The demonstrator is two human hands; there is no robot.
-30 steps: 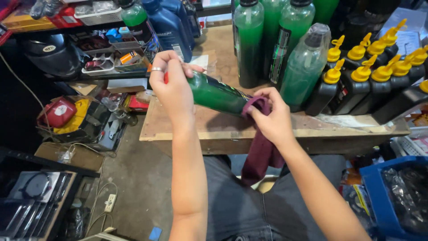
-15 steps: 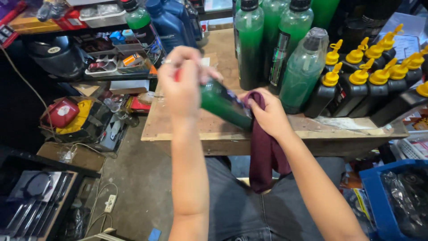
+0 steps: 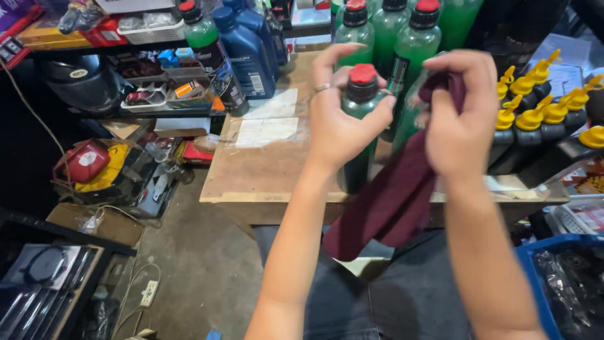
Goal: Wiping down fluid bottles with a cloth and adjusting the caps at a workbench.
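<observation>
Left hand (image 3: 340, 126) grips upright green bottle (image 3: 360, 145) over table (image 3: 264, 170) front edge; right hand (image 3: 459, 119) clutches maroon cloth (image 3: 390, 208). Risk: one-handed grip slips under rubbing, bottle drops to floor.

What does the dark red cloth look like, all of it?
The maroon cloth looks soft and thick, like a towel. Its top is bunched in the right hand, and the rest hangs down in a long fold over the edge of the wooden table, ending above the person's lap. It lies against the side of the green bottle with a red cap, which the left hand holds upright.
</observation>
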